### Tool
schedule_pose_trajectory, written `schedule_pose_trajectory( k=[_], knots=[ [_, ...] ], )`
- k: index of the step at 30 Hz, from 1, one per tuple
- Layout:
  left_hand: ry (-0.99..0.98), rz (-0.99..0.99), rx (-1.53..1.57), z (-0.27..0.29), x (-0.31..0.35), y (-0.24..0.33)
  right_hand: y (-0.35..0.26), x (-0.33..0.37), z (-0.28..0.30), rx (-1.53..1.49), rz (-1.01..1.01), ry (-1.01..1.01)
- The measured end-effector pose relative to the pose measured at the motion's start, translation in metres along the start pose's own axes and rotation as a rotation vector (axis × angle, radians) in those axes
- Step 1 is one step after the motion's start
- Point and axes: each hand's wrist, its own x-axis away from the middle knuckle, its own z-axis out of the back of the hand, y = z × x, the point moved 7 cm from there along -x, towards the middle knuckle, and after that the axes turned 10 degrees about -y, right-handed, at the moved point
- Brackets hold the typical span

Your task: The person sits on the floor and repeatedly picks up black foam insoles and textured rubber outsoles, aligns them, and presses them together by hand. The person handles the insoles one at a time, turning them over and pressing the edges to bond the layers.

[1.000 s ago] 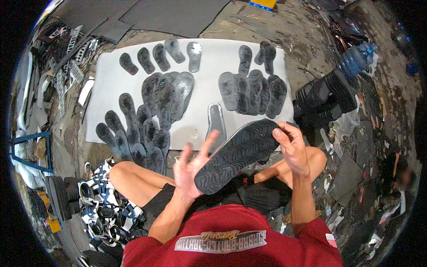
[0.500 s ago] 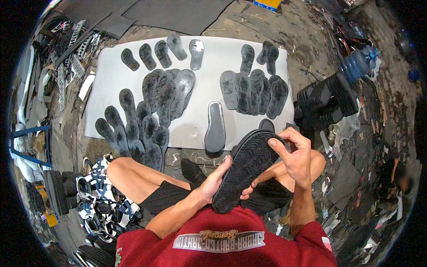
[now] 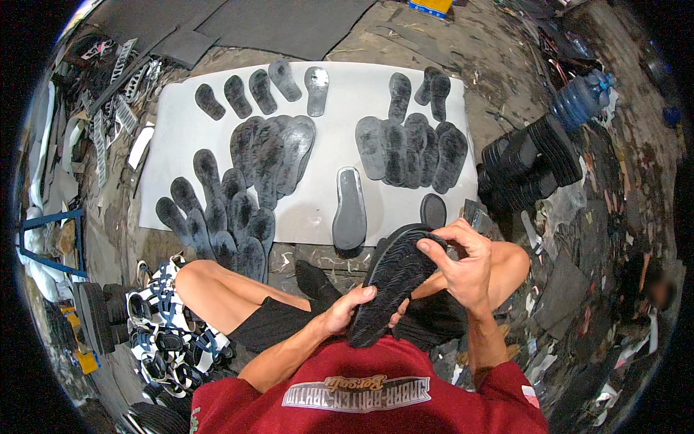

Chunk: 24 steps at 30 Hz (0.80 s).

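Observation:
A black sandal sole (image 3: pixel 396 283) with a wavy tread is held tilted in front of my lap, its tread facing up. My left hand (image 3: pixel 352 307) wraps around its lower end, thumb along the left edge and fingertips showing at the right edge. With thumb and forefinger, my right hand (image 3: pixel 457 249) pinches the sole's upper right end. Just beyond, a single grey insole (image 3: pixel 350 213) with a shiny rim lies on the white board (image 3: pixel 303 206). Another dark insole (image 3: pixel 434 210) sits on the board's near edge, close to my right hand.
Overlapping dark insoles (image 3: pixel 271 155) cover the board's left side, and more (image 3: pixel 412 152) its right. Stacked black soles (image 3: pixel 531 163) and a blue water jug (image 3: pixel 582 100) stand to the right. White and black sandal straps (image 3: pixel 170 325) are heaped by my left knee. Scraps litter the floor.
The sole's far end has dropped slightly and shifted left, turning its tread. My right hand has moved a little left and down with it. My left hand's fingers now curl more around the lower end.

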Motion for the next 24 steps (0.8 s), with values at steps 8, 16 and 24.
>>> schedule_pose_trajectory(
  k=[8,16,24],
  knots=[
    [0.24,-0.188,-0.024,0.003,-0.018,0.051,-0.005,0.012,-0.035,-0.085,-0.027,-0.032],
    [0.027,-0.291,0.182,-0.002,-0.018,0.054,-0.028,0.028,-0.049,-0.023,0.005,0.012],
    [0.112,-0.32,0.069,0.006,-0.017,0.059,-0.018,0.033,-0.058,-0.001,-0.069,0.087]
  ],
)
